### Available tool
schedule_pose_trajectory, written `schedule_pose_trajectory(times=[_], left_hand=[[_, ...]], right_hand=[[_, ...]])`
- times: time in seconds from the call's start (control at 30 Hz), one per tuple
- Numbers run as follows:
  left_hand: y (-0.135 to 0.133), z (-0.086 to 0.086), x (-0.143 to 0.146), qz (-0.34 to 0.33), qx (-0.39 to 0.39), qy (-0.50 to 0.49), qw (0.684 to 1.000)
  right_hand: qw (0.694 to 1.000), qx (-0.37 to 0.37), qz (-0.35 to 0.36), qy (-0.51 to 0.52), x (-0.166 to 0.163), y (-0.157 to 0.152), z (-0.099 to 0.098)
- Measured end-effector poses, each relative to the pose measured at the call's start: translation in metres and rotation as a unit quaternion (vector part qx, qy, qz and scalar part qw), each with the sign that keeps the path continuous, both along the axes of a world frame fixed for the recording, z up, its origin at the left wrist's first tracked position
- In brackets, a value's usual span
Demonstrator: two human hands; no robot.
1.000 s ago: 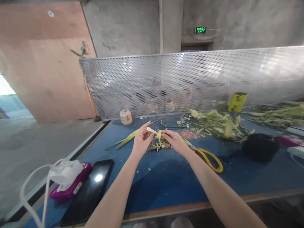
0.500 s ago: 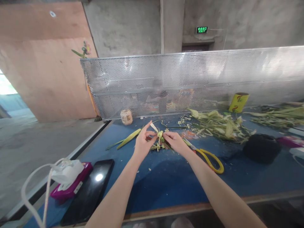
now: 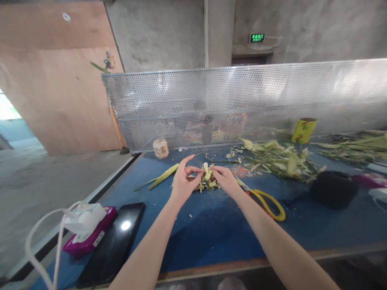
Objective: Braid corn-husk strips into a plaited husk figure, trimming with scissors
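Note:
Between my two hands, over the blue table (image 3: pixel 223 237), is a small pale-green folded piece of corn husk (image 3: pixel 208 174). My left hand (image 3: pixel 184 179) pinches its left side with thumb and forefinger, the other fingers raised. From the right, my right hand (image 3: pixel 225 178) grips it with closed fingertips. Husk scraps lie beneath the fingers, and the fingertips partly hide the piece. Yellow-handled scissors (image 3: pixel 269 203) rest beside my right forearm, their blades pointing toward my right hand. Left of my left hand lies a long green husk strip (image 3: pixel 165 177).
A heap of husks (image 3: pixel 278 159) and a black ball (image 3: pixel 333 189) lie to the right. A yellow roll (image 3: pixel 304 130) and a twine spool (image 3: pixel 161 149) stand near the perforated metal screen (image 3: pixel 181 96). At left are a black phone (image 3: pixel 113 241) and a purple pack (image 3: pixel 90 237).
The husk piece has been turned between my fingers; its pale tip, earlier slanting left, now stands nearly upright. My hands have shifted only slightly.

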State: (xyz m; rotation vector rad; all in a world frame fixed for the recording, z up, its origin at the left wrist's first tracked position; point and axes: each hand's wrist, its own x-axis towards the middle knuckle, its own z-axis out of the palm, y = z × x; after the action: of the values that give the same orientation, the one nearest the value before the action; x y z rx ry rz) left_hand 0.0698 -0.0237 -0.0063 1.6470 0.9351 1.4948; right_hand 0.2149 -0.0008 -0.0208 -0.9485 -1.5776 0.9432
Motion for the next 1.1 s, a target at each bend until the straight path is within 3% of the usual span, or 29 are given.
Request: schedule_pose_trajectory(times=[0.13, 0.3, 0.47, 0.6, 0.7, 0.9, 1.1], left_hand=[[0.001, -0.001, 0.002, -0.04, -0.039, -0.042, 0.998], [0.005, -0.001, 0.004, -0.041, -0.079, -0.133, 0.987], [0.007, 0.0, 0.004, -0.075, -0.2, -0.223, 0.951], [0.008, -0.001, 0.003, -0.112, -0.26, -0.21, 0.936], [0.008, -0.002, 0.004, -0.101, -0.298, -0.161, 0.935], [0.004, -0.001, 0.004, -0.132, -0.29, -0.134, 0.938], [0.005, -0.005, 0.005, -0.129, -0.187, -0.142, 0.963]], right_hand=[[1.0, -0.004, 0.015, -0.004, -0.001, 0.005, -0.006], [1.0, -0.019, 0.01, -0.007, -0.002, 0.011, -0.014], [1.0, -0.026, -0.002, -0.006, -0.003, 0.008, -0.013], [1.0, -0.022, -0.003, 0.002, -0.003, 0.005, -0.008], [1.0, -0.025, -0.016, 0.0, -0.003, 0.005, -0.006], [0.999, -0.015, -0.028, 0.027, -0.001, 0.01, -0.013], [0.997, -0.008, -0.013, 0.074, -0.002, 0.008, -0.01]])
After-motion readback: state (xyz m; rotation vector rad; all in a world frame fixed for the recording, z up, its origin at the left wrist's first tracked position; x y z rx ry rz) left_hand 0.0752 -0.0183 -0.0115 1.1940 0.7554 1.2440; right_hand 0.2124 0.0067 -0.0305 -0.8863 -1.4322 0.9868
